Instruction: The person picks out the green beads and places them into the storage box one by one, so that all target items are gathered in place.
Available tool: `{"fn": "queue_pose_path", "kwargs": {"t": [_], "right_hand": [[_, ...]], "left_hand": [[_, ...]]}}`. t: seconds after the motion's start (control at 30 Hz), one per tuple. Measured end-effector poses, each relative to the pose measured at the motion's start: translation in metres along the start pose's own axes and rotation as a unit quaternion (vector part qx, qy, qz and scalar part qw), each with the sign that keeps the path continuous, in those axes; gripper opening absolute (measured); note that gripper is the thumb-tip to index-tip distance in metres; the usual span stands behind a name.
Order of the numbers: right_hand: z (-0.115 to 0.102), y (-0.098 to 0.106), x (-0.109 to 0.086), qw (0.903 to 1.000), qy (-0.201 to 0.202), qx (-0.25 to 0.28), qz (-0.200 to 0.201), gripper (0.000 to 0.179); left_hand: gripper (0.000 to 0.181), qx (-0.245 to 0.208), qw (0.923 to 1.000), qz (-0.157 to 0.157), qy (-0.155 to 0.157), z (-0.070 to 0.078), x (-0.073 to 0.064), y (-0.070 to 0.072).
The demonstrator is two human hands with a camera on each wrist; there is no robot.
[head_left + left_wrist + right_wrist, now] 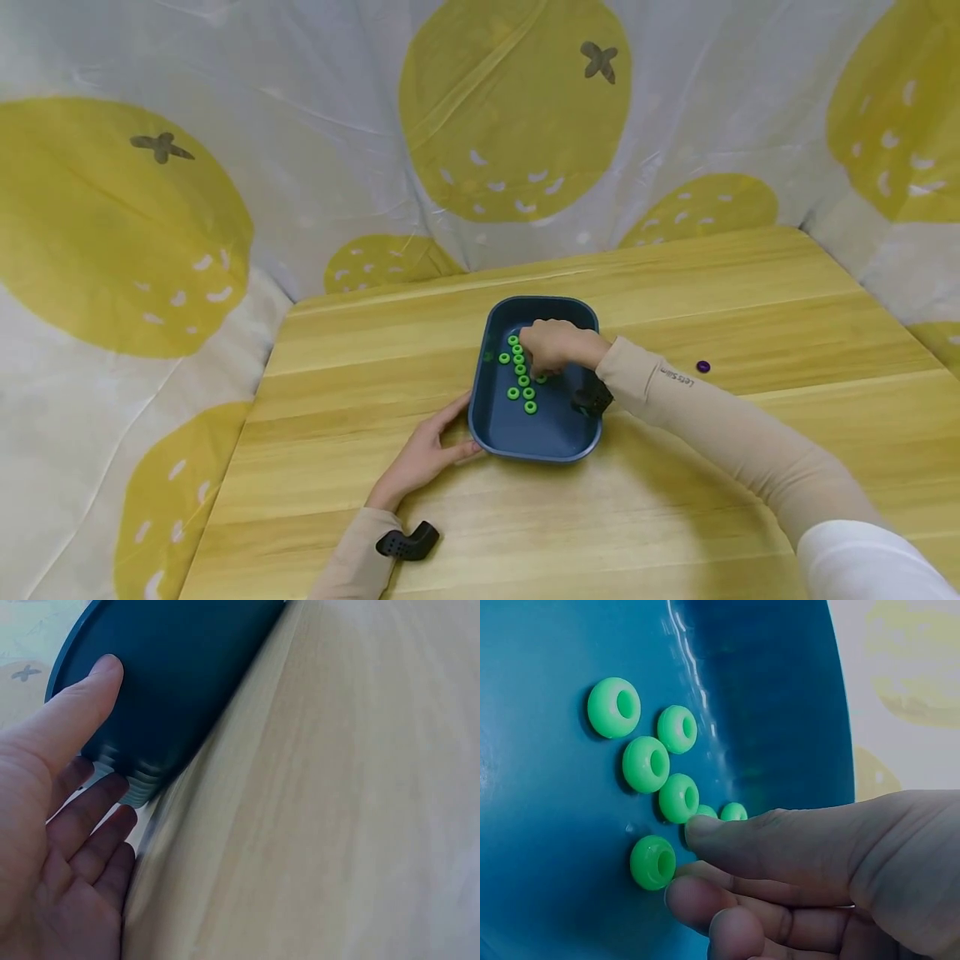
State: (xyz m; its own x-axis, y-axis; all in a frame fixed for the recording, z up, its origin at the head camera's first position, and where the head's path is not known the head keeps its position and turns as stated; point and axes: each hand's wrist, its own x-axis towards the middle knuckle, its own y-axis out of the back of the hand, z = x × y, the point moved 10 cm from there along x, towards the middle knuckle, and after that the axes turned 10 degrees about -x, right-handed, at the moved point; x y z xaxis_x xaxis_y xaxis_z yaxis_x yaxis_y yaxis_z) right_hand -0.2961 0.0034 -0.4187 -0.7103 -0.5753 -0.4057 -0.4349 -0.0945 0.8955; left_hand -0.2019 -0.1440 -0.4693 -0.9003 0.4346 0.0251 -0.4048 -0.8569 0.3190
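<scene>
In the head view, a dark blue tray (542, 435) sits on the wooden table. Several bright green ring-shaped beads (530, 407) lie on its floor, many in a slanting row. My left hand (422, 458) rests at the tray's near left corner; the left wrist view shows the thumb against one side wall (180, 667) and the loosely bent fingers round the corner. Reaching inside the tray, my right hand (558, 343) is over the beads. In the right wrist view its thumb and index fingertips stand apart, right beside one green bead (652, 862).
A small purple ring-shaped bead (702, 367) lies on the wooden table (337, 375) to the right of the tray, beyond my right forearm. A white curtain with yellow fruit prints (517, 108) hangs behind the table and along its sides.
</scene>
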Motion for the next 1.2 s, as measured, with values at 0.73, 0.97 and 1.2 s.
{"fn": "queue_pose_path", "kwargs": {"t": [0.73,0.97,1.2], "right_hand": [[0.067,0.095,-0.083,0.9783,-0.042,0.104,0.174,0.027],[0.088,0.086,-0.099,0.9727,-0.073,0.122,0.184,0.029],[0.114,0.07,-0.117,0.9565,-0.112,0.142,0.229,0.034]], "left_hand": [[0.075,0.011,0.9999,0.002,-0.012,0.004,-0.006,0.006],[0.075,0.012,0.9998,0.005,-0.015,0.003,-0.009,0.008],[0.073,0.001,0.9996,-0.011,-0.027,0.006,-0.012,0.002]]}}
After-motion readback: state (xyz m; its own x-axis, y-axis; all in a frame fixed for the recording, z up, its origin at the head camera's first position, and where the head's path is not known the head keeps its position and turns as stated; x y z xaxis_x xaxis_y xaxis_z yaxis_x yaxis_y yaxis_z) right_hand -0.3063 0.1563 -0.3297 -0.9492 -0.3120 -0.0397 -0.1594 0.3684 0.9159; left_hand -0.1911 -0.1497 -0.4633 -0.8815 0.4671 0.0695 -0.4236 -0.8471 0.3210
